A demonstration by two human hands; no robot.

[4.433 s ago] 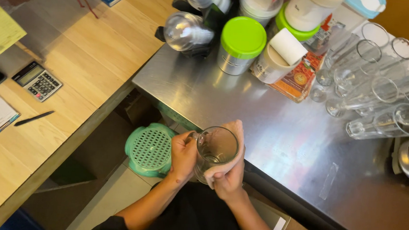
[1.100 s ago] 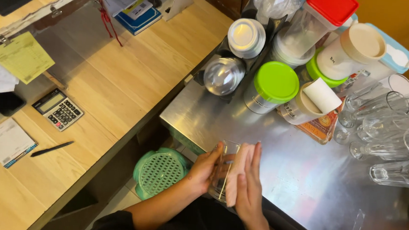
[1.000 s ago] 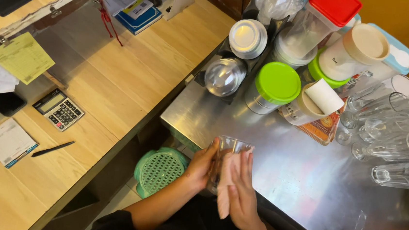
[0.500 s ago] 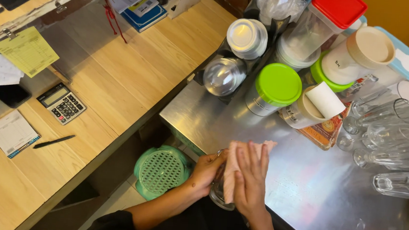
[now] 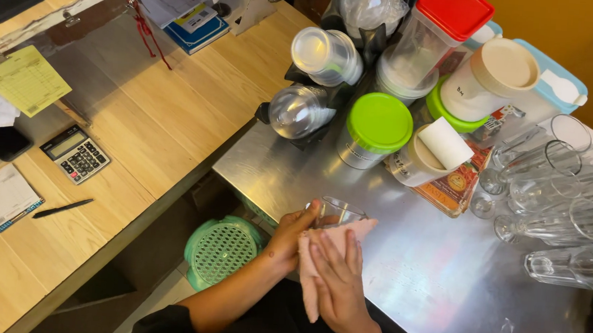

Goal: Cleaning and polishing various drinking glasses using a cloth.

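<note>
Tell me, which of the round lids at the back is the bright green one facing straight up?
It's the big green lid on the metal canister nearest the hands. The others are a red square lid, a cream lid and a clear one.

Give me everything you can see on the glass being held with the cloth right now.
The glass is clear and looks empty, with a round open rim tilted up and away from the person. Only its upper part shows; a pale pink cloth wraps the rest. The left hand holds its side, fingertips at the rim, while the right hand presses the cloth flat against it. It is held just above the near edge of the steel counter.
</note>
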